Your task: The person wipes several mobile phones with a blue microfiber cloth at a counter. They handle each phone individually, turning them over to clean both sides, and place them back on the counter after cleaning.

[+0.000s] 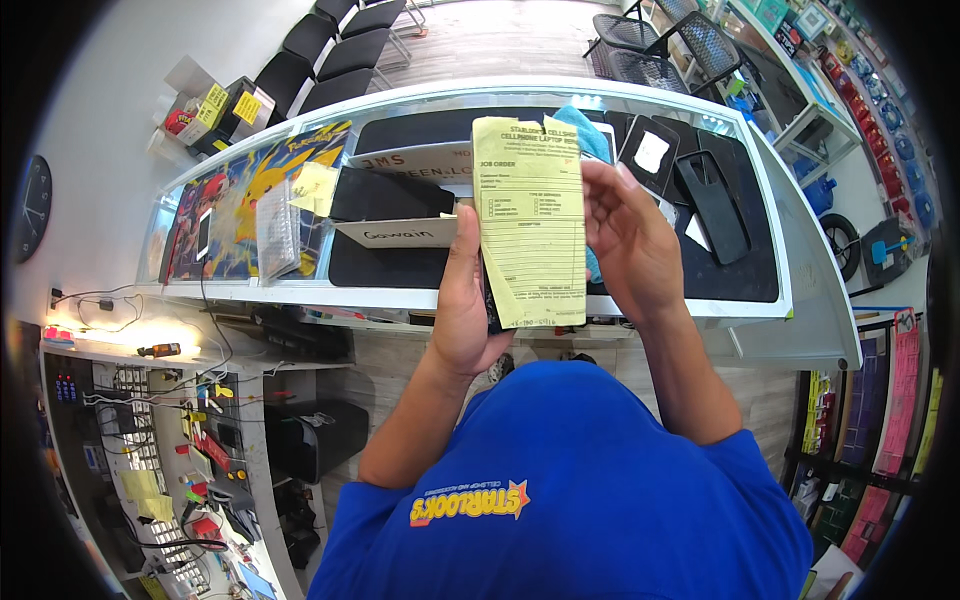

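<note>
A yellow printed form point(533, 225) stands upright before me, over the near side of the glass counter. My left hand point(460, 295) is closed on its left edge, thumb along the front; a dark edge shows behind the paper there, too hidden to name. My right hand point(638, 245) is at the form's right edge with bent fingers against it, their tips partly hidden. Behind the form lies a light blue cloth point(573, 118). To the left is an open white box point(400, 232) with a black inside and handwriting on its front.
On the glass counter point(400, 104) lie a black phone case point(713, 205), a dark phone-like slab point(650, 152), a white phone point(205, 233), a clear bubble-wrap sleeve point(278, 232) and a colourful cartoon mat point(235, 170). Black chairs point(350, 52) stand beyond. A cluttered workbench point(185, 465) is at lower left.
</note>
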A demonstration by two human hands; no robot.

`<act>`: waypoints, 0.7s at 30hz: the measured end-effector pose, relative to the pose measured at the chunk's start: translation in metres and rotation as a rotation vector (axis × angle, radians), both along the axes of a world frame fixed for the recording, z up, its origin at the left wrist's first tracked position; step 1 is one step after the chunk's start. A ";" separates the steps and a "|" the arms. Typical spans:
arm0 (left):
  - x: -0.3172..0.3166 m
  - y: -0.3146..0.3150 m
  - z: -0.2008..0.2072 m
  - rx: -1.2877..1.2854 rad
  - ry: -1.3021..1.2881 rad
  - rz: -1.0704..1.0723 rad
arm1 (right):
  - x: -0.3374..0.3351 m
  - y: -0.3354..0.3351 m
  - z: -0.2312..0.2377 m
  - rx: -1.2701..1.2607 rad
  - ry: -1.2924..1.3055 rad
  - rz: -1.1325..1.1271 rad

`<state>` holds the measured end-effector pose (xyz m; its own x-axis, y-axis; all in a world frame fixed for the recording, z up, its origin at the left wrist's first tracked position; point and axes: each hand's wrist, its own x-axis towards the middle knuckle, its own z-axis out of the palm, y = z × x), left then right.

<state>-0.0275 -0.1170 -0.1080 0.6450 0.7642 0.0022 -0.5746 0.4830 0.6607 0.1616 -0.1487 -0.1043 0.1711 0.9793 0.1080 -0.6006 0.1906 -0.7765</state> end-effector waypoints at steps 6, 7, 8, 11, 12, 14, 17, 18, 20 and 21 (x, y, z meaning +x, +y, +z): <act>-0.005 -0.004 0.002 0.125 0.139 0.186 | -0.007 -0.022 0.009 -0.172 -0.305 0.128; -0.005 -0.005 0.001 0.122 0.143 0.210 | -0.014 -0.023 0.016 -0.194 -0.340 0.145; -0.003 -0.006 0.001 0.119 0.137 0.206 | -0.017 -0.023 0.021 -0.216 -0.375 0.162; -0.003 -0.008 0.004 0.065 0.106 0.163 | -0.014 -0.020 0.030 -0.195 -0.007 0.240; 0.003 -0.009 0.005 -0.055 0.019 0.199 | -0.012 -0.016 0.031 -0.164 0.141 0.255; -0.002 -0.003 -0.003 -0.065 -0.024 0.052 | -0.002 -0.012 0.040 -0.117 0.198 0.181; -0.005 -0.002 -0.012 -0.089 -0.123 -0.118 | 0.019 0.001 0.042 0.038 0.303 0.185; -0.004 -0.002 -0.012 -0.097 -0.152 -0.172 | 0.037 0.005 0.031 0.182 0.352 0.308; 0.000 -0.001 -0.020 -0.092 -0.175 -0.211 | 0.041 0.016 0.043 0.260 0.324 0.281; 0.001 -0.002 -0.023 -0.090 -0.189 -0.224 | 0.039 0.024 0.054 0.257 0.270 0.256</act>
<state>-0.0268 -0.1189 -0.1311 0.7922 0.6055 0.0764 -0.5555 0.6636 0.5010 0.2008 -0.1252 -0.0505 -0.0178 0.9409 0.3383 -0.8281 0.1757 -0.5324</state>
